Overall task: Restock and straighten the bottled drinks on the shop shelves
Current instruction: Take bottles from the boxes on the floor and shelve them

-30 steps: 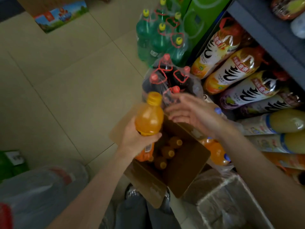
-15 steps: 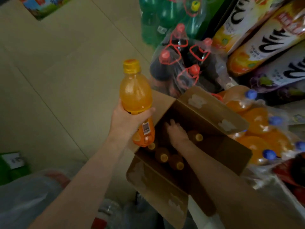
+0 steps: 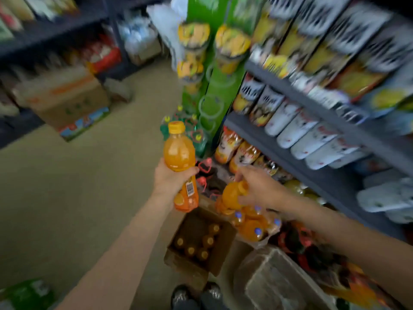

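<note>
While the left hand [image 3: 171, 181] is gripping an upright orange bottle [image 3: 180, 163] around its lower half — fingers [image 3: 193, 170] wrapping the front, yellow cap up — the right hand [image 3: 257, 189] is holding a second orange bottle [image 3: 233, 195] by its neck and shoulder, fingers curling round it, the body tilting down and to the left. Both bottles are hanging in the air above the open cardboard box [image 3: 214, 262] on the floor, where several capped bottles are standing. Dark shelves [image 3: 297, 151] full of drinks are running along the right; shrink-wrapped packs are crowding their foot, just beside the box. Bare floor [image 3: 78, 186] is lying open to the left. Compared with half a second ago, the right hand is no longer down inside the box — it is out and carrying a bottle; the view is now tilting up to take in the shelves, much of it blurring.
</note>
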Motion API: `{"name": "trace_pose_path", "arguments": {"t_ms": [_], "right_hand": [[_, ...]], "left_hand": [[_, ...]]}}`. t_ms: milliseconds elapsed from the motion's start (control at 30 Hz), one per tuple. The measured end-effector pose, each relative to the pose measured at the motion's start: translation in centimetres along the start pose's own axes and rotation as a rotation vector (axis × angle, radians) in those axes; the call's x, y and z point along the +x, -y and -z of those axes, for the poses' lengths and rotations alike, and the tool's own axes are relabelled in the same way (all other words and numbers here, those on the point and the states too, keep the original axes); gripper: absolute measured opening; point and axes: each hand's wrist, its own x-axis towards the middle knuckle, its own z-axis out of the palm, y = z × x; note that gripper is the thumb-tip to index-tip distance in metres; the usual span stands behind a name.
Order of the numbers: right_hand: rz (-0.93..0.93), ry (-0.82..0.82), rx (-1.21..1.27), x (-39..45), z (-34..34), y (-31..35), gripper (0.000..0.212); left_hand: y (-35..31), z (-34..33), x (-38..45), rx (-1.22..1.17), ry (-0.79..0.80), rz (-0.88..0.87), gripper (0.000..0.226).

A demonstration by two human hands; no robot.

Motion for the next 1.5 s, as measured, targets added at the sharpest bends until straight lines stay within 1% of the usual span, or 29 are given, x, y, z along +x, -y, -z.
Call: {"name": "trace_pose_path", "arguments": {"t_ms": [67, 133, 233, 267, 300, 367, 400, 467, 500, 567, 600, 633, 733, 800, 933, 1000, 1067, 1100, 1167, 1200, 1267, 1367, 1433, 1500], "right_hand": [[0.012, -0.108, 0.008, -4.8, 7.6, 1.1, 0.037], [0.013, -0.256, 0.027, -9.3, 13.8, 1.7, 0.034], [-0.092, -0.623, 0.167, -15.8, 21.1, 1.7, 0.031], [-0.137, -0.752, 0.216, -17.6, 23.2, 1.6, 0.029], [-0.168, -0.872, 0.227, -19.3, 25.2, 1.4, 0.027], [-0.194, -1.072, 0.154, -22.1, 28.6, 1.0, 0.026], [-0.202, -1.140, 0.103, -23.4, 30.1, 0.8, 0.025], [-0.230, -1.248, 0.008, -26.0, 32.6, -0.1, 0.022], [-0.252, -1.298, -0.028, -27.3, 33.5, -0.8, 0.022], [-0.310, -1.377, -0.085, -29.4, 34.9, -2.6, 0.024], [-0.336, -1.398, -0.095, -30.2, 35.3, -3.8, 0.024], [-0.368, -1.412, -0.087, -30.7, 35.6, -5.0, 0.024], [-0.447, -1.432, -0.047, -31.1, 36.1, -8.8, 0.025], [-0.502, -1.432, -0.018, -30.8, 36.1, -11.4, 0.025], [-0.499, -1.488, 0.017, -30.3, 36.7, -15.6, 0.029], [-0.497, -1.528, 0.090, -30.0, 37.4, -17.0, 0.031], [-0.535, -1.567, 0.178, -29.4, 38.1, -18.2, 0.038], [-0.570, -1.557, 0.206, -29.0, 38.1, -19.0, 0.046], [-0.606, -1.450, 0.262, -28.2, 37.5, -20.5, 0.066], [-0.589, -1.397, 0.307, -27.8, 37.0, -21.1, 0.077], [-0.531, -1.372, 0.394, -27.2, 36.0, -21.9, 0.091], [-0.535, -1.372, 0.417, -26.8, 35.9, -22.7, 0.095], [-0.588, -1.305, 0.489, -26.3, 35.5, -23.5, 0.095], [-0.604, -1.256, 0.564, -26.0, 34.9, -24.2, 0.085]], "left_hand": [[-7.0, -0.3, -2.6, -0.016, 0.038, -0.096, 0.042], [-13.2, -1.0, -5.1, -0.006, 0.104, -0.209, 0.042], [-21.3, -2.8, -8.5, 0.070, 0.254, -0.421, 0.063], [-23.6, -3.7, -9.6, 0.108, 0.300, -0.493, 0.066], [-25.7, -4.6, -10.7, 0.148, 0.341, -0.570, 0.064], [-29.2, -6.7, -13.0, 0.213, 0.399, -0.719, 0.053], [-30.5, -8.0, -13.9, 0.229, 0.425, -0.762, 0.049], [-32.6, -10.6, -15.3, 0.237, 0.504, -0.811, 0.049], [-33.4, -11.9, -15.7, 0.242, 0.529, -0.825, 0.055], [-34.5, -14.7, -16.2, 0.300, 0.548, -0.902, 0.082], [-35.0, -16.1, -16.6, 0.340, 0.544, -0.946, 0.093], [-35.4, -17.5, -16.9, 0.369, 0.551, -0.979, 0.097], [-36.4, -21.8, -18.0, 0.363, 0.594, -0.998, 0.087], [-36.9, -24.5, -18.3, 0.373, 0.635, -0.987, 0.087], [-38.0, -29.4, -18.4, 0.402, 0.691, -0.989, 0.084], [-37.9, -31.7, -18.3, 0.399, 0.698, -0.977, 0.082], [-37.4, -33.7, -18.2, 0.376, 0.697, -0.921, 0.080], [-37.2, -34.6, -18.1, 0.357, 0.693, -0.888, 0.079], [-37.0, -36.1, -18.3, 0.308, 0.699, -0.838, 0.078], [-36.9, -36.7, -18.3, 0.290, 0.708, -0.829, 0.077], [-37.2, -37.9, -18.3, 0.301, 0.719, -0.844, 0.076], [-37.9, -39.1, -18.0, 0.367, 0.740, -0.867, 0.076], [-38.1, -39.4, -17.6, 0.393, 0.747, -0.862, 0.075], [-38.2, -39.3, -17.3, 0.384, 0.739, -0.844, 0.072]]}}
